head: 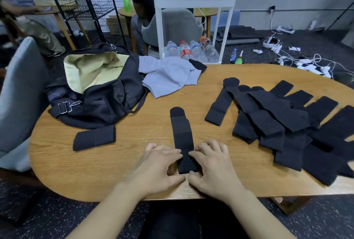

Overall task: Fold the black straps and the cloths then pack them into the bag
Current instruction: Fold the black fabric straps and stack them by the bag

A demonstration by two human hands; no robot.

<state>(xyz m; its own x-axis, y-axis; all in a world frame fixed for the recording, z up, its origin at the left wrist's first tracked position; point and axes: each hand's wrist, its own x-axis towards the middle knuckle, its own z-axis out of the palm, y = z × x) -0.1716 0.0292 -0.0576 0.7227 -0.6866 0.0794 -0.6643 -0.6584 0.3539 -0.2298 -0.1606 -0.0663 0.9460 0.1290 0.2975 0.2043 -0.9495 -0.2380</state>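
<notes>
A wooden table (134,179) carries a packing job judged to be in its early stages. At the far left, the black bag (99,93) lies unzipped, its pale lining showing and, as far as can be seen, nothing inside. To the right, a heap of black straps (291,123) sprawls unfolded, overlapping one another from mid-table to the near right edge; these make up most of the work still to do. Just beside the bag on its right, a grey cloth (168,77) lies crumpled and unfolded, a dark piece (198,66) touching its far corner. Near the bag's front lies one folded strap (94,137), the only finished piece visible, and not yet packed. At the near centre, a single strap (183,139) stretches away from the person, flat on the table. The left hand (159,169) and right hand (212,167) flank its near end, fingers curled and pinching its edges, thumbs nearly touching below it, apparently ready to start the fold. Folding looks barely begun; packing has not started.
</notes>
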